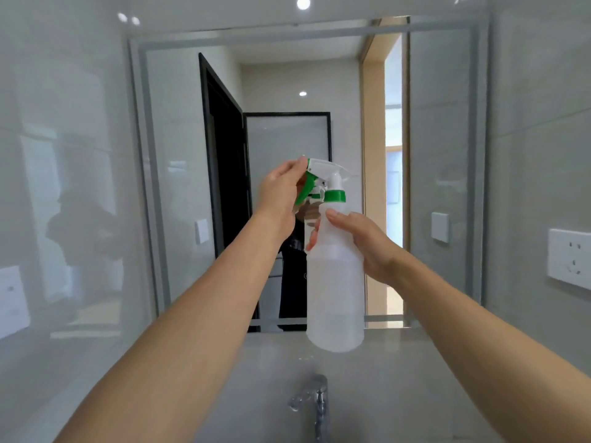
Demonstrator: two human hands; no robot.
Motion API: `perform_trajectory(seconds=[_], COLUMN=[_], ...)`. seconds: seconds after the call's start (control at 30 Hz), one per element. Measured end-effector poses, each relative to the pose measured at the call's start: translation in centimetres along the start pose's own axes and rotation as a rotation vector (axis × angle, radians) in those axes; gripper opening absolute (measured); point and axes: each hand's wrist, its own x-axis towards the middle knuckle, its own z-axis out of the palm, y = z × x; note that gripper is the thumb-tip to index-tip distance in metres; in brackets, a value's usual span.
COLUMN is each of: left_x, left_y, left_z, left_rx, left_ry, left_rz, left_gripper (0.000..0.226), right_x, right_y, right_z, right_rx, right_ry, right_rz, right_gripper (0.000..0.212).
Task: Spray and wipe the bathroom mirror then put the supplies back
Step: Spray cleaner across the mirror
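Spray bottle: translucent white body, green collar, white pump head with a green trigger and green nozzle tip. Mirror: pale grey frosted band along its edges; it reflects a black door frame, a black-framed white panel and a light tan doorway. Wall tiles: glossy pale grey-green. Wall socket near the right edge: white. Faucet: shiny chrome. Ledge under the mirror's lower edge: plain light grey
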Motion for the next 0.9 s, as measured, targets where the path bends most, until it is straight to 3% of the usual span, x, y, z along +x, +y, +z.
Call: perform_trajectory(seconds=[0.3,0.43,0.63,0.8,0.9], left_x=[3.0,3.6,3.6,3.4,3.4], left_y=[-2.6,-2.8,-3.0,-2.7,-2.5], left_z=[1.8,2.3,2.1,1.3,0.8], left_rx=[-0.154,-0.204,-0.241,-0.307,-0.3], left_ry=[0.013,0.071,0.052,0.021,0.021], left_rz=[-0.151,-0.242,-0.291,-0.312,-0.313], left_gripper=[0.025,0.042,0.042,0.029,0.033], right_x=[-0.6,-0.7,-0.6,-0.4,-0.3], right_y=[-0.4,-0.7,-0.8,-0.6,-0.3], right_z=[-1.3,-1.7,-1.8,-1.4,-1.0], right_rx=[-0.104,-0.182,-0.216,-0.194,-0.21], right_ry=[0.156,0.197,0.19,0.15,0.138], right_rz=[0.048,0.052,0.063,0.053,0.046], right_gripper=[0.037,0.039,0.032,0.035,0.024])
